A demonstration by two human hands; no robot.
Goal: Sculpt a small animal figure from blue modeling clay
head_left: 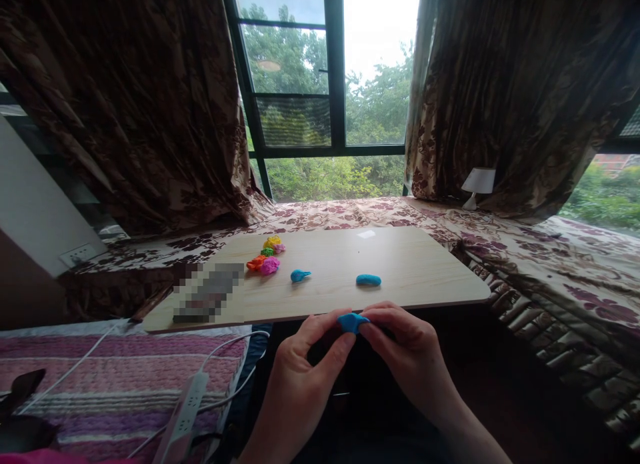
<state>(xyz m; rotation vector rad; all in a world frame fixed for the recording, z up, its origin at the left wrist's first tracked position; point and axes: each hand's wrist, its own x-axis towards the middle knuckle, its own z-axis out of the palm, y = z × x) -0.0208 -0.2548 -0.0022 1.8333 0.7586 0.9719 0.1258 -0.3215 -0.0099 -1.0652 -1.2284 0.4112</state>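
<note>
Between my fingertips, just off the table's near edge, is a small piece of blue modelling clay [351, 323]. My left hand [313, 357] pinches its left side with thumb and fingers. On the other side, my right hand [403, 337] grips a thin pointed end of the clay. Beyond my hands, a thick blue clay roll [369, 280] lies on the table [420, 264]. To its left rests a blue clay drop [300, 276] with a narrow tip pointing right.
Orange [256, 263], magenta [271, 266] and yellow clay lumps [273, 241] cluster at the table's left, beside a blurred-out dark object [210, 294]. A power strip [185, 411] with white cables lies on the striped quilt [125, 384]. A small lamp [479, 182] stands near the window.
</note>
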